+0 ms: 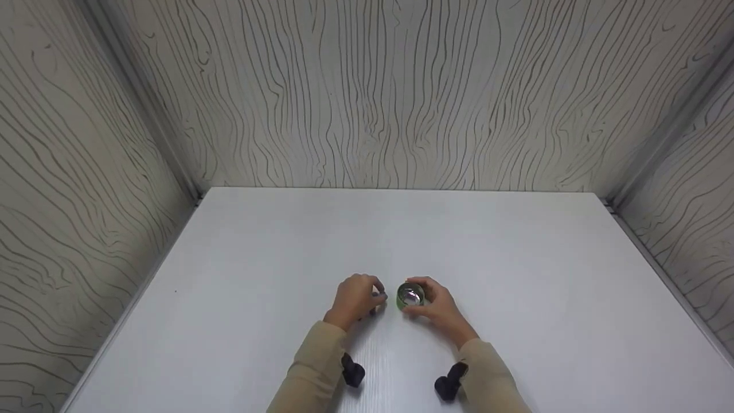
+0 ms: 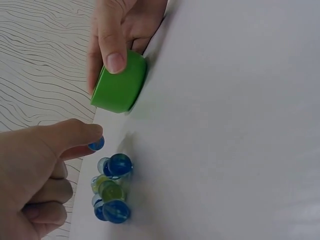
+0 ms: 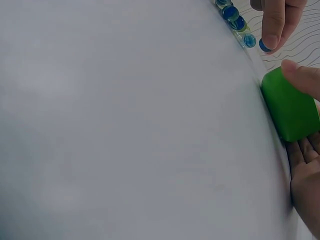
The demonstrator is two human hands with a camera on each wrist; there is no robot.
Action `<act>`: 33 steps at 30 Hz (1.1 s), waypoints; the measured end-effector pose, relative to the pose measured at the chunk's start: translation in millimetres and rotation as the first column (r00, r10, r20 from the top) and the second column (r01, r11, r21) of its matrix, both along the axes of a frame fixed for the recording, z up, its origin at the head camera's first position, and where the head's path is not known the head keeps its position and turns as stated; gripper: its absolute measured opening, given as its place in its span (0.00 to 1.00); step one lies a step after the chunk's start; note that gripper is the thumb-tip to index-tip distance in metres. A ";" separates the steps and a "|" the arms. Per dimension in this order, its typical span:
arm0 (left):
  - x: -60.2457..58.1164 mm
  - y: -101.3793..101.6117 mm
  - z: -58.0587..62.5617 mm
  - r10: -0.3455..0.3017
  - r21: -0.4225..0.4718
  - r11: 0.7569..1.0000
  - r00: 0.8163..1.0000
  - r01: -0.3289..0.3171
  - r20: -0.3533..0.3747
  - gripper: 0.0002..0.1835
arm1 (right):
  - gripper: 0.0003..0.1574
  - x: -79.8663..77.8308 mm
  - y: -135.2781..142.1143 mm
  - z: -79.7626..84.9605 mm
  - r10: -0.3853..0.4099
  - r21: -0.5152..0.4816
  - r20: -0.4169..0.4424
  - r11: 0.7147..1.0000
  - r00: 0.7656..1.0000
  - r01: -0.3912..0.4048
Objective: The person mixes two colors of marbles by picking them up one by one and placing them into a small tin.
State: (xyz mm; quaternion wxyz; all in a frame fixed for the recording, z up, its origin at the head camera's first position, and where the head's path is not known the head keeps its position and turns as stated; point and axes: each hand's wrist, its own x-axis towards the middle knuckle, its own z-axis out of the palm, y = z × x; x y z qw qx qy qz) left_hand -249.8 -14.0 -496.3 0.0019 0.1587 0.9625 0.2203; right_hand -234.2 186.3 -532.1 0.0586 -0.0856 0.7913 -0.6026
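Between thumb and index finger, my left hand (image 1: 354, 299) pinches a blue glass marble (image 2: 97, 144), held just off the table to the left of a small green cup (image 2: 120, 87). My right hand (image 1: 440, 307) grips that cup round its side, thumb on the near wall and fingers behind. The cup stands upright on the table, and its silvery inside shows in the head view. Below the left hand, several blue, clear and yellow-green marbles (image 2: 111, 192) lie bunched together on the table; in the head view the hand mostly hides them.
A white tabletop (image 1: 487, 241) spreads around both hands. Panels with a wood-grain line pattern (image 1: 367, 97) enclose it at the back and on both sides. Dark wrist cameras (image 1: 353, 373) hang from the sleeves, low over the table.
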 end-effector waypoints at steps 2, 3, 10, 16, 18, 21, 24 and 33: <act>0.3 0.2 1.0 0.001 0.004 1.000 1.000 -0.001 0.005 0.10 | 0.39 -0.1 0.0 -0.2 -0.003 -0.001 0.003 1.000 1.000 0.003; 0.5 0.3 1.4 0.001 0.004 1.000 1.000 -0.001 0.006 0.10 | 0.39 -0.2 0.1 -0.7 -0.005 -0.003 0.005 1.000 1.000 0.005; 0.8 0.1 2.6 -0.007 0.007 1.000 1.000 0.007 -0.007 0.09 | 0.39 -0.5 -0.3 -1.8 -0.019 0.009 0.006 1.000 1.000 0.019; 0.3 0.3 4.0 -0.011 0.049 0.999 1.000 0.011 -0.002 0.09 | 0.39 1.0 -0.9 0.0 -0.041 0.024 0.037 0.999 0.998 0.040; 0.5 0.7 4.3 -0.008 0.057 0.998 1.000 0.007 0.003 0.09 | 0.39 1.1 -1.1 0.1 -0.046 0.025 0.043 0.999 0.998 0.045; 1.1 1.4 5.4 0.000 0.057 0.998 1.000 0.000 0.009 0.09 | 0.39 0.6 -1.1 -0.1 -0.046 0.022 0.043 0.999 0.998 0.045; 1.7 2.1 6.4 0.005 0.063 0.998 1.000 -0.006 0.015 0.09 | 0.39 0.8 -0.9 -0.2 -0.045 0.023 0.039 0.999 0.998 0.044; 2.4 4.6 7.9 -0.010 0.057 0.998 1.000 0.011 -0.024 0.10 | 0.39 0.5 -0.7 -0.4 -0.038 0.027 0.031 0.999 0.999 0.037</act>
